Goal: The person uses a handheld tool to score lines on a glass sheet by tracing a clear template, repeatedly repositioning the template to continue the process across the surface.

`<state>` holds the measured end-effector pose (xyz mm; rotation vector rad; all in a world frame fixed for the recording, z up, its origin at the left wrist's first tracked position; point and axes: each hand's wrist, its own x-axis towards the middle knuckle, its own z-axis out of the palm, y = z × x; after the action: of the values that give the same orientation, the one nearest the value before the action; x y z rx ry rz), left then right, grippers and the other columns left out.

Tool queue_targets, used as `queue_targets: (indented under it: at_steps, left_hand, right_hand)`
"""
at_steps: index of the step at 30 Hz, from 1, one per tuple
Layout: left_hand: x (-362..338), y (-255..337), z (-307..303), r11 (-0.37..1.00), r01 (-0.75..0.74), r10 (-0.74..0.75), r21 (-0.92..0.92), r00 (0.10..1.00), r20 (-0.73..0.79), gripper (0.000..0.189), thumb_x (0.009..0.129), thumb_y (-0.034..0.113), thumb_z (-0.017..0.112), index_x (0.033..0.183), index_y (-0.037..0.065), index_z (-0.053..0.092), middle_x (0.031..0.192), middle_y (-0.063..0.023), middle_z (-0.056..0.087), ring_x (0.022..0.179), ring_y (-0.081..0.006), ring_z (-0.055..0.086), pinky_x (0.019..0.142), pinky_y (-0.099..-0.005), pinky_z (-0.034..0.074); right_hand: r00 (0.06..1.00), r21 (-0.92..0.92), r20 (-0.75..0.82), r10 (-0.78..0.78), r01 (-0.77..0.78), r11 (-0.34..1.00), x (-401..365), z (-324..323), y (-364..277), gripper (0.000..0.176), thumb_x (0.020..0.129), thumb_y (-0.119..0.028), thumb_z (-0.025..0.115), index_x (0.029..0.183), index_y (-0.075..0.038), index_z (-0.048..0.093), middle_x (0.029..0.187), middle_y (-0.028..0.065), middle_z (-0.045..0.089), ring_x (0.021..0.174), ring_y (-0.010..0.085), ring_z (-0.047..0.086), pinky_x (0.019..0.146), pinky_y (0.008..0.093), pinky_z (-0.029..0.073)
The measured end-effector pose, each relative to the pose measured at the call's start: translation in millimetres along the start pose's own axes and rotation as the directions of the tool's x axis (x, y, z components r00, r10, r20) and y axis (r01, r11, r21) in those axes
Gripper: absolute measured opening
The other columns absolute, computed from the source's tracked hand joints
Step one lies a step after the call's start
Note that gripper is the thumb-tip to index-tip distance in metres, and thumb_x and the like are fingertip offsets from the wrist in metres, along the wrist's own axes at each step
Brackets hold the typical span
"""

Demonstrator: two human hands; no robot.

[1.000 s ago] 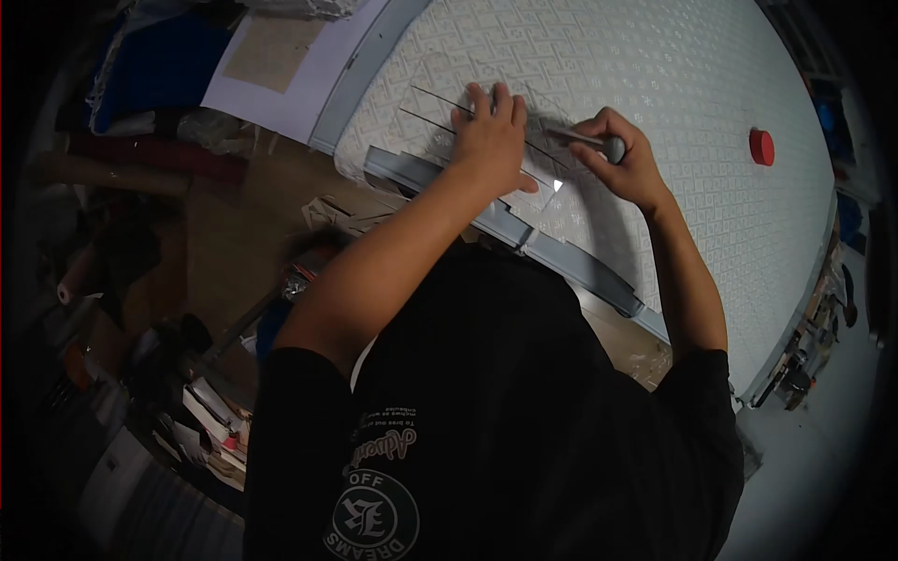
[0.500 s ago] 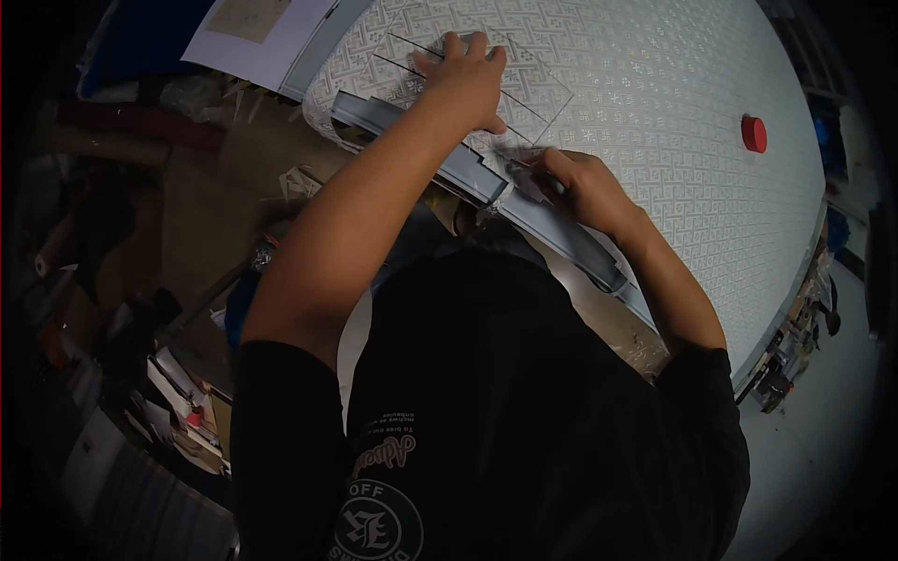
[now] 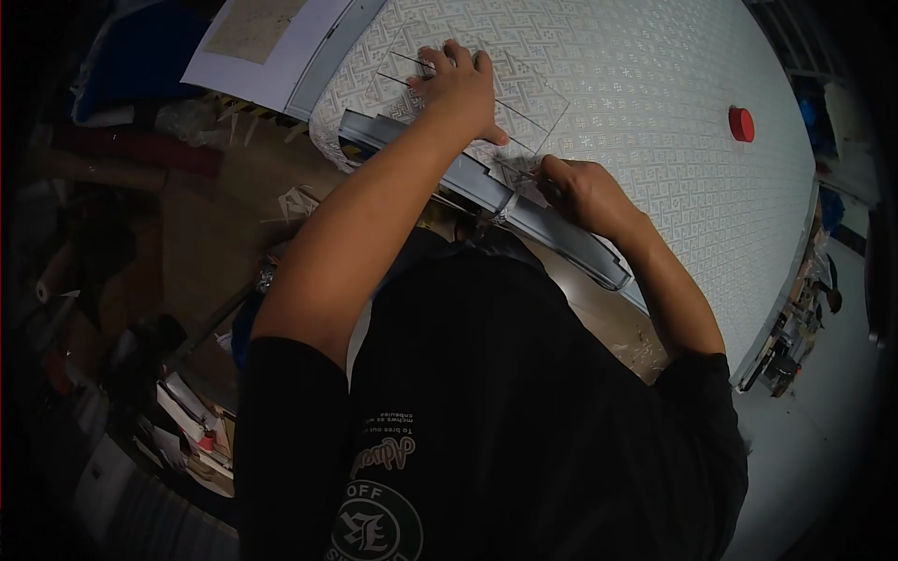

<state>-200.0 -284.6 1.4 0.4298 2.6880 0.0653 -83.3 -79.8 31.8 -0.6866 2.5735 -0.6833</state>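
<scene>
Two hands: both work at the near edge of the tabletop (image 3: 325, 58), upper middle of the frame.
Left hand: the left hand (image 3: 458, 86) lies palm down on a clear template (image 3: 535, 93), its arm reaching in from the lower left.
Left grip: wide and flat, fingers spread toward the top of the frame, closed on nothing, only pressing down.
Right hand: the right hand (image 3: 582, 192) sits just below and right of the left one, at the template's lower corner.
Right grip: narrow, fingers curled in tight. Whatever they pinch is hidden by the knuckles and cannot be told.
Clear template: see-through, marked with thin dark lines, lying flat on the white patterned sheet (image 3: 673, 187). Most of it is under and above the left palm, and its lower corner touches the right fingertips.
White patterned sheet: covers the tabletop from upper middle to the right side of the frame, with an embossed geometric weave.
Grey rail: a grey rail (image 3: 561, 236) runs slantwise along the sheet's near edge, just below both hands.
Red cap: a small red cap (image 3: 741, 124) stands on the sheet at upper right, well apart from the hands.
Paper: a pale paper (image 3: 267, 47) lies at upper left, beside the tabletop's edge.
Shirt: a black shirt (image 3: 505, 402) fills the lower middle.
</scene>
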Motion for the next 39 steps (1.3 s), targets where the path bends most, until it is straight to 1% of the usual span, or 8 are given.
queue_targets:
  at_steps: [11,23,26,28,31,34,38,39]
  left_hand:
    - [2.8,-0.3,-3.7,0.997,-0.023,0.02,0.072,0.999,0.043,0.138,0.061,0.07,0.091,0.164,0.008,0.023,0.165,-0.0324,0.019,0.144,-0.0658,0.024,0.098,-0.0746,0.05]
    - [-0.1,-2.8,-6.7,0.992,-0.052,0.051,0.117,0.999,0.018,0.133,0.065,0.071,0.088,0.163,0.008,0.024,0.163,-0.0341,0.022,0.142,-0.0654,0.027,0.095,-0.0731,0.053]
    - [10.3,-18.7,-5.3,0.993,-0.077,0.077,0.092,0.997,-0.003,0.126,0.066,0.064,0.091,0.162,0.01,0.029,0.161,-0.03,0.028,0.14,-0.0619,0.034,0.098,-0.0683,0.054]
    - [23.0,-44.3,-8.8,0.956,-0.276,0.276,0.102,0.961,0.011,0.111,0.067,0.056,0.093,0.155,0.011,0.044,0.153,-0.0224,0.041,0.134,-0.0494,0.042,0.101,-0.061,0.054]
    - [12.4,-52.6,-19.7,0.948,-0.288,0.296,0.133,0.954,-0.045,0.102,0.07,0.05,0.093,0.15,0.006,0.049,0.147,-0.0165,0.048,0.129,-0.0405,0.049,0.103,-0.0523,0.051]
    - [18.3,-55.2,-17.3,0.974,-0.188,0.2,0.129,0.976,-0.085,0.099,0.072,0.046,0.092,0.148,0.001,0.048,0.144,-0.0144,0.052,0.128,-0.0392,0.051,0.103,-0.0493,0.049]
    - [38.8,-72.2,0.0,0.965,-0.19,0.216,0.181,0.967,-0.136,0.097,0.072,0.045,0.091,0.145,-0.002,0.049,0.144,-0.015,0.054,0.128,-0.0393,0.053,0.104,-0.049,0.05]
    - [40.1,-77.3,-2.1,0.956,-0.259,0.276,0.137,0.953,-0.124,0.102,0.069,0.039,0.094,0.148,-0.003,0.045,0.144,-0.0167,0.054,0.128,-0.042,0.053,0.107,-0.048,0.049]
  right_hand:
    - [0.997,-0.019,-0.026,0.068,-0.069,0.997,-2.2,0.8,-8.9,0.015,0.094,-0.008,0.069,0.101,-0.003,0.056,0.085,0.021,0.07,0.077,0.044,0.069,0.066,0.0486,0.055]
    - [0.941,0.148,-0.324,-0.097,0.151,0.977,43.1,43.0,-10.8,0.024,0.087,0.0,0.072,0.108,-0.004,0.062,0.099,0.0159,0.07,0.089,0.04,0.069,0.076,0.0438,0.057]
    - [0.94,0.127,-0.322,-0.116,0.165,0.978,57.3,40.6,-18.9,0.022,0.087,-0.001,0.072,0.107,-0.004,0.062,0.097,0.0166,0.07,0.089,0.0397,0.069,0.077,0.0439,0.057]
    - [0.968,0.124,-0.248,-0.038,0.071,0.99,56.4,39.0,-19.0,0.021,0.087,-0.002,0.071,0.105,-0.003,0.061,0.097,0.0174,0.069,0.09,0.0394,0.069,0.077,0.0443,0.056]
    - [0.969,0.12,-0.24,-0.061,0.092,0.989,61.1,41.4,-16.0,0.021,0.086,-0.001,0.07,0.106,-0.002,0.061,0.097,0.0183,0.069,0.091,0.0403,0.068,0.077,0.0454,0.056]
    - [0.953,0.139,-0.289,-0.095,0.14,0.98,79.6,46.2,-23.6,0.025,0.086,0.0,0.069,0.108,-0.001,0.06,0.096,0.0186,0.069,0.09,0.0414,0.068,0.077,0.0459,0.056]
    - [0.903,0.126,-0.408,-0.134,0.201,0.971,125.3,56.4,-46.3,0.017,0.084,0.002,0.061,0.1,-0.003,0.056,0.09,0.0185,0.066,0.088,0.0413,0.067,0.074,0.0483,0.053]
    - [0.903,0.152,-0.413,-0.12,0.198,0.968,129.1,57.9,-49.5,0.017,0.084,0.002,0.06,0.1,-0.003,0.056,0.089,0.0185,0.066,0.088,0.0416,0.067,0.073,0.0487,0.053]
